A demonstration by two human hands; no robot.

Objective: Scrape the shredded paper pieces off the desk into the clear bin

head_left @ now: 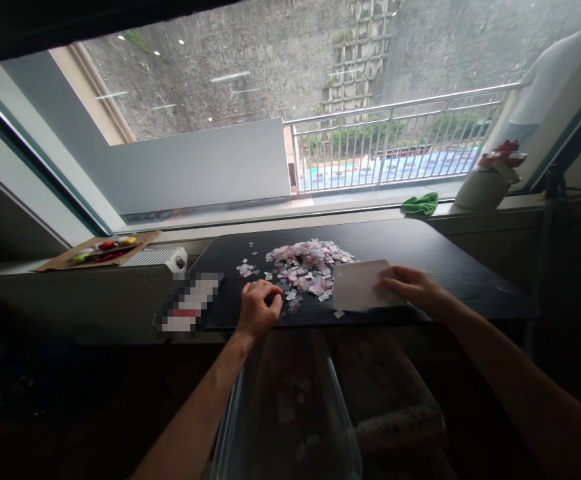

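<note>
Paper scraps (306, 255) lay heaped on the black table (470, 293); the right hand (418, 288) pinched a white card (356, 285) beside them, the left hand (259, 308) curled loosely, contents unclear. Scraping seemed underway, apparently calling for a low card edge.

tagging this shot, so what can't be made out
All in the head view:
Pixelated item: any print, masked by blocks
Paper bits: any print, too small
Clear bin: most contents, lost in shadow
Person outside: cut off by right edge
Left hand: anything pinched, hidden by fingers
</note>
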